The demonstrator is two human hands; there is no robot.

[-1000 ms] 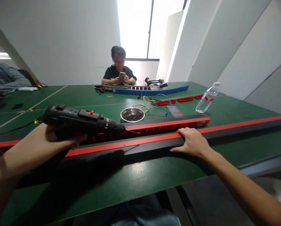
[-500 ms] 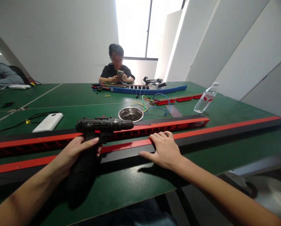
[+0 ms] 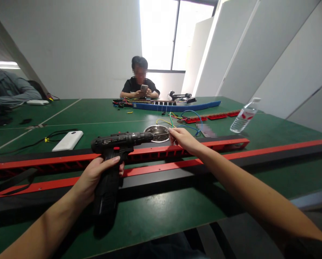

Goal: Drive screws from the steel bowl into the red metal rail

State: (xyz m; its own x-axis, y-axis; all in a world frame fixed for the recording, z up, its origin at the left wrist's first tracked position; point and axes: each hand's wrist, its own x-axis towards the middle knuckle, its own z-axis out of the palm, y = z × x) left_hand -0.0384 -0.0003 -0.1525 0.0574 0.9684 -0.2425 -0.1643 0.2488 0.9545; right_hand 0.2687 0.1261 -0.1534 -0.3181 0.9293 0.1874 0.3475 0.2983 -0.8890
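water bottle (image 3: 244, 120), white power bank (image 3: 68, 140), seated person (image 3: 140, 83)

Green table (image 3: 101, 115) with white lines, two long red-and-black rails (image 3: 163, 167) along its near edge, steel bowl of dark screws (image 3: 157, 132) behind them, white power bank (image 3: 68, 140) toward the left, water bottle (image 3: 245, 116) lying toward the right edge, coloured wires (image 3: 181, 120) mid-table, blue strip (image 3: 177, 105) near the far edge.
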